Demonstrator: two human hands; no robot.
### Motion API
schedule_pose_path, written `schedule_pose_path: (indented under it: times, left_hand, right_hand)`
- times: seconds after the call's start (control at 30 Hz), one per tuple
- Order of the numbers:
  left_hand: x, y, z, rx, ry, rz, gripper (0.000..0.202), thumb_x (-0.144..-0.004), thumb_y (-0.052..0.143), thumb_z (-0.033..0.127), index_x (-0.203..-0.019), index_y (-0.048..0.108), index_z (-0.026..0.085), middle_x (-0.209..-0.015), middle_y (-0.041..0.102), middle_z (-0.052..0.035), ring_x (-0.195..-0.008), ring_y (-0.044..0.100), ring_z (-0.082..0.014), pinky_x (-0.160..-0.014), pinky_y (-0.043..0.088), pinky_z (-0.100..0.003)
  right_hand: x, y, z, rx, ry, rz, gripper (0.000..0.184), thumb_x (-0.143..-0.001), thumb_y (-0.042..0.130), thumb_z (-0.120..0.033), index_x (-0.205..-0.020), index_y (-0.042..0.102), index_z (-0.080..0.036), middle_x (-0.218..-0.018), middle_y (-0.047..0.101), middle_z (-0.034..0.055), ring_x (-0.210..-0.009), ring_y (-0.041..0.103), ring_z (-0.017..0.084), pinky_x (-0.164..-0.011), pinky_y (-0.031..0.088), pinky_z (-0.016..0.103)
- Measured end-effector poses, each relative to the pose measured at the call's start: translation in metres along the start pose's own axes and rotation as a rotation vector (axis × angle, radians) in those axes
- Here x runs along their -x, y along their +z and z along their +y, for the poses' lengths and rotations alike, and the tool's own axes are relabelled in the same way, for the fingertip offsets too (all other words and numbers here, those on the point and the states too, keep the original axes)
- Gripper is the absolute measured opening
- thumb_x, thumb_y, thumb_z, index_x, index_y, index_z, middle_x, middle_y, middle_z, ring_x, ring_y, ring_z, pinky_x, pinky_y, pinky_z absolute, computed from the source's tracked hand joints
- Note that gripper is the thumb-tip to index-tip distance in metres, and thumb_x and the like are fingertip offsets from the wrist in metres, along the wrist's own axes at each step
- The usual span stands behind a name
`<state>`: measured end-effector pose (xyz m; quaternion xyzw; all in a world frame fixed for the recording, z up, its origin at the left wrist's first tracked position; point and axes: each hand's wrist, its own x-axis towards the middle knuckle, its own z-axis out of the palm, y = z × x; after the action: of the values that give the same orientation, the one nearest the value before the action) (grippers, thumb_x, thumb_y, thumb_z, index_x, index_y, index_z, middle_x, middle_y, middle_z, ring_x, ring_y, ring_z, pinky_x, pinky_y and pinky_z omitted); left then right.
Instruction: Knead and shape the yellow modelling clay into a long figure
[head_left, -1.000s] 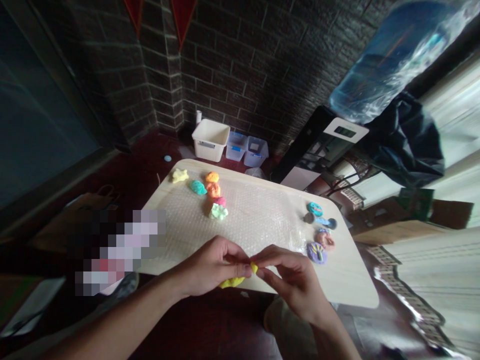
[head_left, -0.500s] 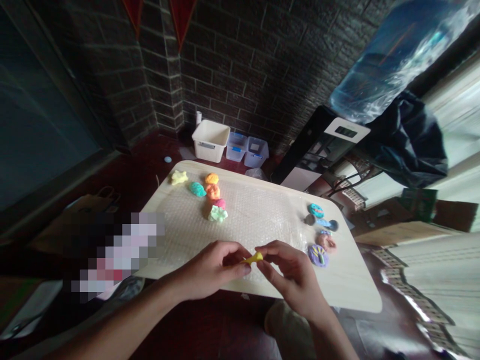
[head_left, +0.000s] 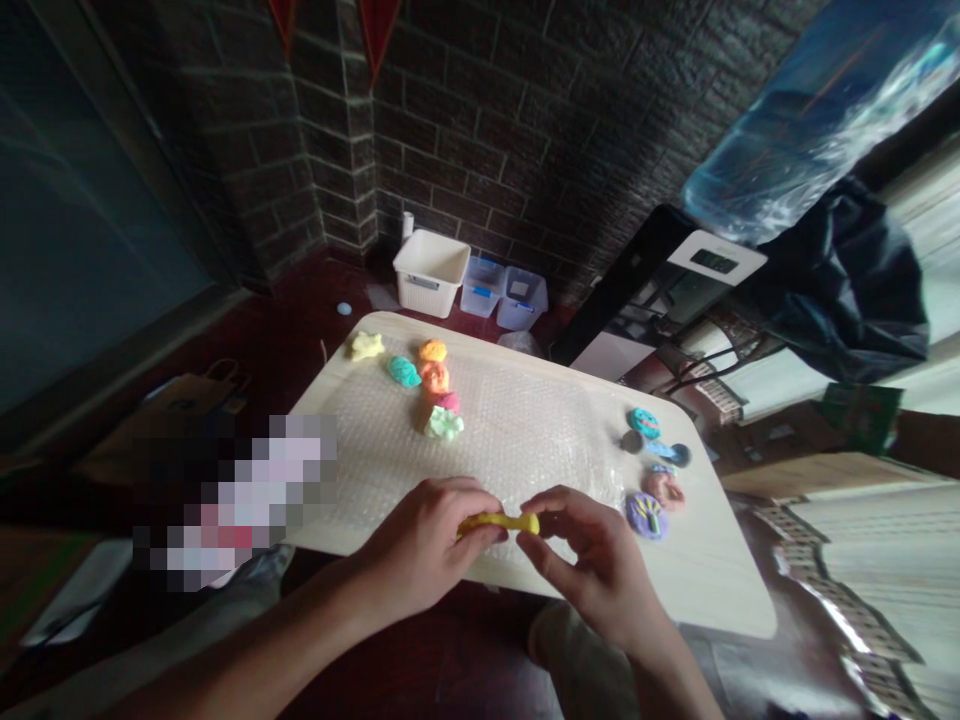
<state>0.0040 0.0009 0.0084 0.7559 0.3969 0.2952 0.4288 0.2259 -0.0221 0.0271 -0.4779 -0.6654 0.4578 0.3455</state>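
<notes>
A small strip of yellow clay (head_left: 501, 522) stretches level between my two hands above the near edge of the light wooden table (head_left: 720, 570). My left hand (head_left: 424, 545) is closed on its left end. My right hand (head_left: 596, 560) pinches the right end with thumb and fingers. A sheet of bubble wrap (head_left: 517, 430) covers the middle of the table just beyond my hands.
Several coloured clay shapes (head_left: 431, 385) lie at the table's far left, and more clay pieces (head_left: 651, 470) sit at its right side. A white basket (head_left: 431, 272) and clear boxes (head_left: 506, 295) stand on the floor by the brick wall. A water dispenser (head_left: 697, 280) stands at the right.
The yellow clay has been drawn out from a lump into a thin level strip as my hands moved slightly apart. The view shifted a little.
</notes>
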Motion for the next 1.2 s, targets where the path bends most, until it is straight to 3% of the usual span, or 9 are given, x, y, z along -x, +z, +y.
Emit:
schedule_pose_path:
  times: [0.17, 0.3, 0.47, 0.77, 0.83, 0.93, 1.03, 1.2]
  left_hand:
    - [0.004, 0.005, -0.004, -0.082, 0.017, 0.012, 0.01, -0.101, 0.06, 0.017, -0.095, 0.068, 0.019, -0.091, 0.067, -0.0014, -0.084, 0.063, -0.0177, -0.072, 0.042, -0.031]
    - [0.006, 0.008, -0.004, -0.064, 0.024, 0.029, 0.008, -0.098, 0.061, 0.014, -0.101, 0.065, 0.02, -0.098, 0.067, -0.0024, -0.092, 0.064, -0.0199, -0.08, 0.046, -0.034]
    - [0.007, 0.006, 0.0, -0.01, 0.069, 0.024, 0.015, -0.097, 0.059, 0.014, -0.11, 0.066, 0.018, -0.102, 0.068, -0.0055, -0.099, 0.064, -0.0222, -0.088, 0.049, -0.037]
    - [0.005, 0.005, -0.002, 0.008, 0.045, 0.071, 0.012, -0.095, 0.062, 0.01, -0.092, 0.071, 0.018, -0.088, 0.071, -0.0031, -0.089, 0.065, -0.0201, -0.078, 0.046, -0.033]
    - [0.004, 0.004, -0.001, 0.04, 0.001, 0.072, 0.008, -0.093, 0.068, 0.016, -0.099, 0.073, 0.019, -0.094, 0.074, -0.0033, -0.091, 0.068, -0.0202, -0.078, 0.047, -0.032]
    - [0.004, 0.001, 0.0, 0.155, -0.059, 0.023, 0.019, -0.093, 0.072, 0.026, -0.111, 0.074, 0.02, -0.102, 0.077, -0.0037, -0.092, 0.071, -0.0197, -0.079, 0.05, -0.03]
    - [0.003, -0.002, 0.001, 0.231, -0.07, -0.03, 0.014, -0.097, 0.068, 0.03, -0.102, 0.077, 0.02, -0.092, 0.078, -0.0022, -0.084, 0.071, -0.0174, -0.073, 0.049, -0.028]
    - [0.002, -0.003, 0.001, 0.201, -0.047, 0.022, 0.01, -0.095, 0.07, 0.025, -0.096, 0.078, 0.019, -0.087, 0.078, -0.0012, -0.08, 0.07, -0.0157, -0.07, 0.047, -0.026]
  right_hand:
    - [0.001, 0.003, -0.002, 0.007, 0.048, -0.019, 0.013, -0.094, 0.075, -0.024, -0.106, 0.069, -0.022, -0.095, 0.075, 0.0044, -0.08, 0.071, 0.017, -0.071, 0.059, 0.028]
    - [0.0, 0.005, 0.001, 0.023, -0.01, -0.018, 0.015, -0.096, 0.073, -0.026, -0.111, 0.076, -0.024, -0.1, 0.077, 0.0066, -0.086, 0.074, 0.019, -0.077, 0.061, 0.032]
    - [-0.002, 0.007, 0.002, 0.05, -0.046, 0.013, 0.013, -0.093, 0.072, -0.02, -0.104, 0.078, -0.023, -0.096, 0.079, 0.0065, -0.085, 0.074, 0.02, -0.075, 0.06, 0.032]
    - [0.0, 0.008, 0.003, 0.104, -0.048, 0.005, 0.01, -0.095, 0.074, -0.023, -0.103, 0.079, -0.024, -0.095, 0.08, 0.0052, -0.084, 0.075, 0.019, -0.075, 0.059, 0.032]
    - [-0.001, 0.006, 0.005, 0.122, -0.057, 0.013, 0.009, -0.096, 0.074, -0.024, -0.102, 0.08, -0.025, -0.094, 0.08, 0.0051, -0.083, 0.075, 0.019, -0.075, 0.058, 0.032]
    - [-0.001, 0.004, 0.005, 0.091, -0.077, 0.029, 0.008, -0.094, 0.074, -0.023, -0.1, 0.079, -0.024, -0.092, 0.079, 0.0054, -0.083, 0.074, 0.019, -0.075, 0.057, 0.033]
    - [0.0, 0.004, 0.005, 0.053, -0.067, 0.019, 0.011, -0.094, 0.074, -0.022, -0.104, 0.079, -0.024, -0.095, 0.079, 0.0061, -0.086, 0.074, 0.02, -0.076, 0.058, 0.033]
    - [0.0, 0.005, 0.002, 0.035, -0.037, -0.008, 0.014, -0.096, 0.074, -0.024, -0.107, 0.082, -0.025, -0.095, 0.08, 0.0065, -0.084, 0.075, 0.02, -0.076, 0.058, 0.033]
